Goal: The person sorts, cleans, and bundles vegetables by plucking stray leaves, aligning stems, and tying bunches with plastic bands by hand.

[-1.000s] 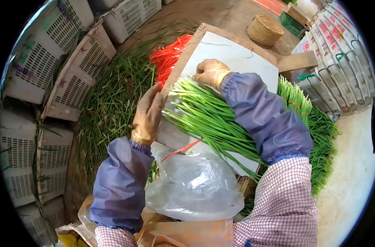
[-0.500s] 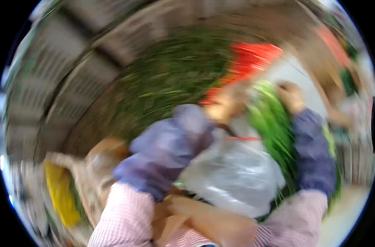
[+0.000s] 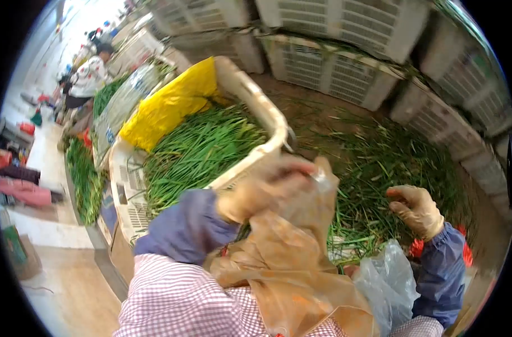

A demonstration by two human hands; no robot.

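Observation:
My left hand (image 3: 267,188), blurred by motion, is held above the near rim of a white crate (image 3: 275,137). Long green stalks (image 3: 205,146) fill that crate, and a yellow sheet (image 3: 177,101) lines its far side. Whether the left fingers hold anything is smeared out. My right hand (image 3: 416,210) hangs over leaf litter (image 3: 391,163) on the floor, its fingers curled together; what they hold, if anything, cannot be made out. A brown apron (image 3: 295,269) covers my lap, with a clear plastic bag (image 3: 388,286) beside it.
Stacked white crates (image 3: 334,70) line the back and right. Red ties (image 3: 416,247) show by my right sleeve. At the far left, a person (image 3: 87,78) is near more greens (image 3: 85,180), and another person in pink (image 3: 23,191) is at the edge.
The view has swung left, from the board with green stalks to the filled crate. My left hand has moved over to the crate; my right hand has come away from the stalks.

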